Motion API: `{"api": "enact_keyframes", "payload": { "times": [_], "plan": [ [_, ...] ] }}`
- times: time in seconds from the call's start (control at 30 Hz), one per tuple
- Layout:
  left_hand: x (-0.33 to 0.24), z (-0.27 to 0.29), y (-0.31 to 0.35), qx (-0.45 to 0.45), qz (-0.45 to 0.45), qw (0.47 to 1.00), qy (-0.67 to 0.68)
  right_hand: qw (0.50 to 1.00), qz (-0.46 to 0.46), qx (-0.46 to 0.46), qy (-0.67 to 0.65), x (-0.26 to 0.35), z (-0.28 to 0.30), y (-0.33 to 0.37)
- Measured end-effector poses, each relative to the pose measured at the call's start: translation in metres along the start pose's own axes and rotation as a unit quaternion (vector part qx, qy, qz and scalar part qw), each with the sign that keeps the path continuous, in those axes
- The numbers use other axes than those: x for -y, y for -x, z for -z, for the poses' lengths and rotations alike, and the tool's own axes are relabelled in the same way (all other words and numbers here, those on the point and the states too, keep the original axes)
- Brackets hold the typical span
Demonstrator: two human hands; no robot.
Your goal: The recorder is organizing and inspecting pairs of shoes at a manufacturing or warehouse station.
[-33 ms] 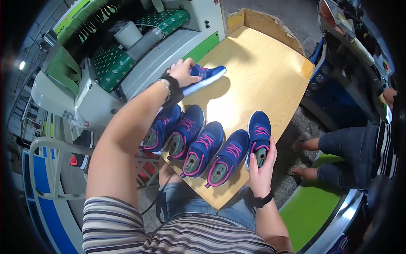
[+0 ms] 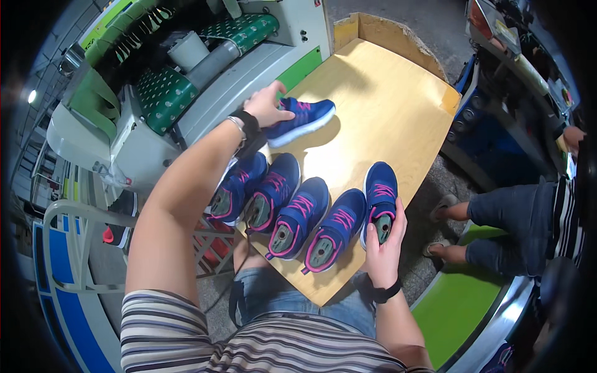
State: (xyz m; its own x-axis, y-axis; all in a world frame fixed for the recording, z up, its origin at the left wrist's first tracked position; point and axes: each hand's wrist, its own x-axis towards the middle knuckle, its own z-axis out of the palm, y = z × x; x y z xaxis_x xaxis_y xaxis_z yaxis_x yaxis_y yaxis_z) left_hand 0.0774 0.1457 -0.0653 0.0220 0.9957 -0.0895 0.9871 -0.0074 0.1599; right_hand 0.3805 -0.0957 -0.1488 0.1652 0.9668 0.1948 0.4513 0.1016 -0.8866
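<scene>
My left hand [image 2: 266, 107] is closed on a navy sneaker [image 2: 305, 118] with pink laces and a white sole. That shoe is held toe to the right at the table's left edge, and its heel is hidden behind my hand and wrist. My right hand [image 2: 384, 252] grips the heel of another navy sneaker [image 2: 380, 189], the rightmost of a row on the wooden table [image 2: 385, 93]. Several matching sneakers [image 2: 305, 211] stand beside it, toes pointing away from me. Grey-green shoe lasts [image 2: 322, 253] show in their openings.
A machine with a green dotted conveyor belt [image 2: 165, 99] stands along the table's left side. A raised cardboard edge [image 2: 398, 40] borders the far end. At the right, another person [image 2: 507, 214] stands near a green-topped bench [image 2: 451, 311]. A metal rack [image 2: 214, 245] is at lower left.
The sneaker in my left hand has tilted slightly, its toe dropping a little toward the table and more of its side showing. My right hand has hardly moved.
</scene>
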Motion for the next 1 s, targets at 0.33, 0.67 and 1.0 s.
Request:
{"api": "enact_keyframes", "payload": {
  "times": [0.33, 0.67, 1.0],
  "plan": [
    [0.005, -0.036, 0.011, 0.081, -0.085, 0.989, 0.085, 1.0, 0.019, 0.005, 0.001, 0.003, -0.004, 0.003],
    [0.006, 0.08, 0.147, 0.07, 0.03, 0.983, 0.17, 0.998, 0.052, -0.018, 0.012, -0.006, -0.007, 0.002],
    [0.024, 0.011, 0.296, -0.282, -0.075, 0.952, 0.086, 0.998, 0.063, -0.015, -0.011, -0.02, -0.004, -0.001]
  ]
}}
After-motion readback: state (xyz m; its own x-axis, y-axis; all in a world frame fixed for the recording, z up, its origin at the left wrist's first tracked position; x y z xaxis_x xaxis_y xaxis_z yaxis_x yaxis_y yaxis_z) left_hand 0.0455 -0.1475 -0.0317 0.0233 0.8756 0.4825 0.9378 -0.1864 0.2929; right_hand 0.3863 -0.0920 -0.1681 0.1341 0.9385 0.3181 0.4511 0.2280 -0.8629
